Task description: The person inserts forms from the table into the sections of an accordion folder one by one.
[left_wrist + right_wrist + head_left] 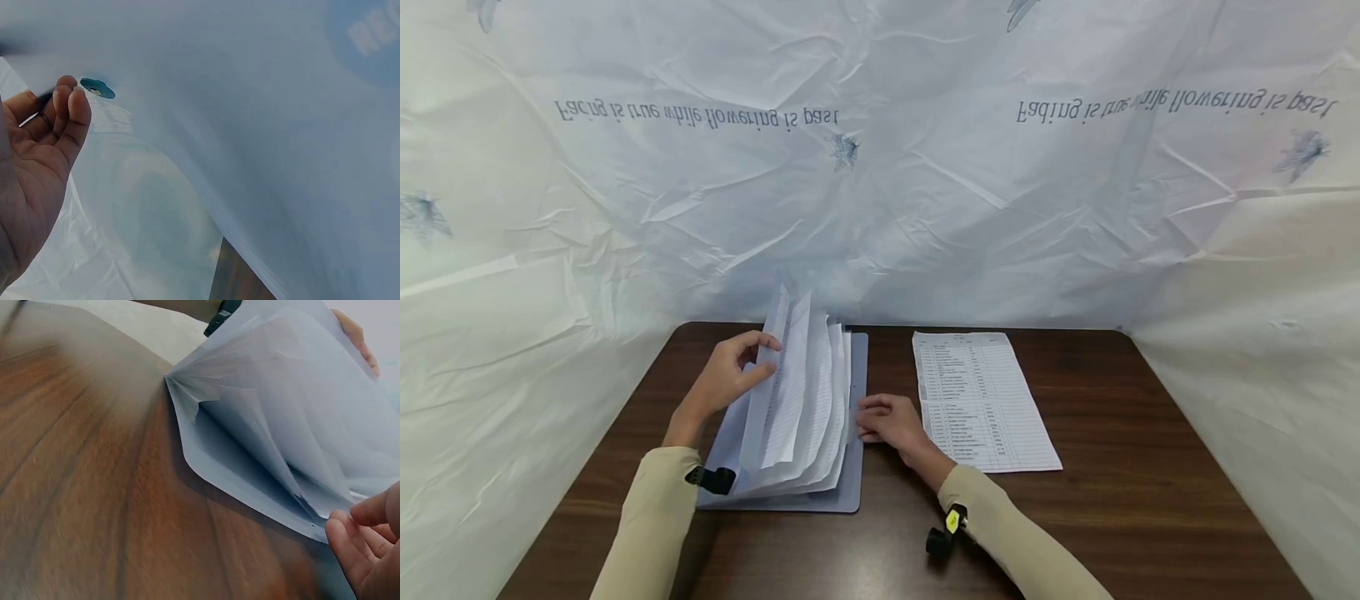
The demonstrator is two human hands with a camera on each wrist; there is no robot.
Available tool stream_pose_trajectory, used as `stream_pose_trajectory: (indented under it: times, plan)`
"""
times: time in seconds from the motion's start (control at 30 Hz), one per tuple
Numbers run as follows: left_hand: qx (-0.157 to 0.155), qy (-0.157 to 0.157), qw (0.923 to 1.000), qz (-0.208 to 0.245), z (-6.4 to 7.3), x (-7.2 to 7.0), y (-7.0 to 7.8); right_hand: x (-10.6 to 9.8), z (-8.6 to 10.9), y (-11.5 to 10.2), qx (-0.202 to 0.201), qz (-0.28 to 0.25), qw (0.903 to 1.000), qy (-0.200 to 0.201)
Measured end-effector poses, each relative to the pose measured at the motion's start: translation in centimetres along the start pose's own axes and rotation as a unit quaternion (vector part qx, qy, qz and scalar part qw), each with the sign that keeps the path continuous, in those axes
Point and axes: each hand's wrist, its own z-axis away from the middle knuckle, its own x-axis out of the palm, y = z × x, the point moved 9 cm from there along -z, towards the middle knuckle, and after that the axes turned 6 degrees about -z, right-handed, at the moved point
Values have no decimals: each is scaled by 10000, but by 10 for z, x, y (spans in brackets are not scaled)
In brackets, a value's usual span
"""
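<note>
A blue-grey plastic document folder [856, 483] lies spread on the table with several printed sheets [820, 400] fanned up inside it. My left hand [730, 375] pinches the raised cover of the folder between thumb and fingers at its left side. In the left wrist view, a teal snap button [98, 88] shows beside the left fingertips [80, 103]. At the folder's right edge rests my right hand [891, 425], fingers loosely bent. The right wrist view has its thumb and index fingertips [337, 534] close together right at the folder's rim, with no sheet plainly between them.
To the right of my right hand, a printed list on a white sheet [988, 400] lies flat on the dark wood table [1097, 500]. White plastic sheeting [925, 208] hangs behind the table and along both sides.
</note>
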Motion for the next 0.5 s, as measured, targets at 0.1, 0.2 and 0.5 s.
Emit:
stream_pose_trajectory:
  times: [0.1, 0.2, 0.5]
  plan:
    - [-8, -1, 10000, 25, 0, 0, -1, -8, 1, -9, -179, 241, 9995, 62]
    - [-13, 1, 10000, 29, -1, 0, -2, -18, 3, -22, -416, 585, 9973, 168]
    - [-34, -44, 10000, 6, -2, 2, -3, -70, 21, -64, -1298, 1970, 9687, 777]
